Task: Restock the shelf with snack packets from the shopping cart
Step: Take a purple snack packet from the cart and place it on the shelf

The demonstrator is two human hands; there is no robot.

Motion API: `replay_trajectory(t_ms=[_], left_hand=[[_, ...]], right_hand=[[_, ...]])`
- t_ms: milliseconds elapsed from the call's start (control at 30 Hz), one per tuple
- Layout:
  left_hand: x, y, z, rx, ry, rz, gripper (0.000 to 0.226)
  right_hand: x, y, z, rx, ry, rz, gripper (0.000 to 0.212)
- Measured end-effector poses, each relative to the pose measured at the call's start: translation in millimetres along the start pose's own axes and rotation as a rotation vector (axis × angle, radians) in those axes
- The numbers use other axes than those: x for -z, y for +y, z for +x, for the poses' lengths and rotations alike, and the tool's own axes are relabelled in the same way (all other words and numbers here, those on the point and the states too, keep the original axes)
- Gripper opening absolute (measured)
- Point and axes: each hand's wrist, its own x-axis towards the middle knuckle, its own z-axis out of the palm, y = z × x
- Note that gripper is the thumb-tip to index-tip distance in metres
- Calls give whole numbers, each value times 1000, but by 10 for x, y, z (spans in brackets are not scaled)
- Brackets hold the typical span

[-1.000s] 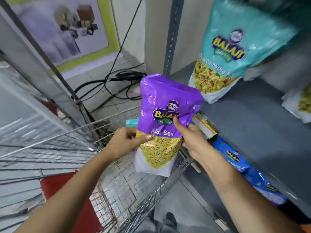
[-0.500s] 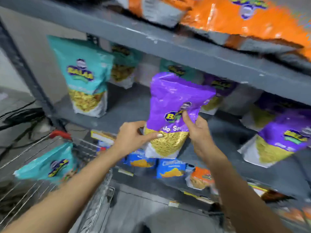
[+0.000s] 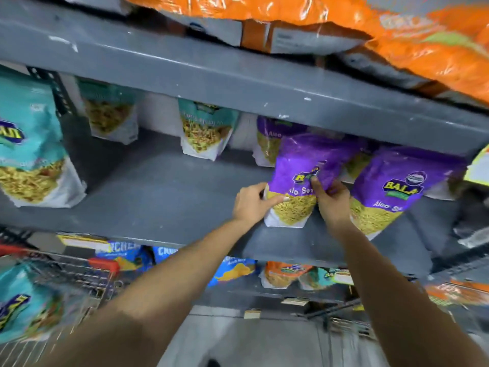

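A purple Aloo Sev packet is being pinched by both the left hand and right hand, upright on the grey middle shelf. If released off-balance, it is likely being tipped against the neighbouring purple packet.

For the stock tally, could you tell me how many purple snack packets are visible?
3: one held in both hands, one right of it, one behind it; more may be hidden.
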Motion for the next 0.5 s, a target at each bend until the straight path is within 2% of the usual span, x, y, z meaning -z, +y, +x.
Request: replay_trajectory(t_ms=[33, 133, 167, 233, 267, 300, 400, 500], left_hand=[[-11, -15, 12, 2, -7, -5, 52], [75, -46, 27, -22, -86, 8, 51], [142, -59, 6, -23, -105, -18, 61], [350, -127, -87, 8, -85, -92, 79], [494, -198, -160, 19, -44, -109, 77], [665, -291, -257, 30, 9, -106, 69], [1294, -755, -693, 80, 192, -58, 36], [1960, -1357, -1349, 194, 344, -36, 22]], right_hand=[[-21, 48, -7, 14, 6, -17, 3], [-166, 50, -150, 79, 89, 5, 53], [-228, 69, -225, 142, 159, -6, 64], [-382, 68, -456, 250, 301, -105, 64], [-476, 61, -584, 303, 325, -155, 58], [-607, 48, -719, 354, 294, -184, 51], [-1118, 12, -1150, 515, 40, -297, 34], [-1690, -47, -1592, 642, -231, -410, 22]])
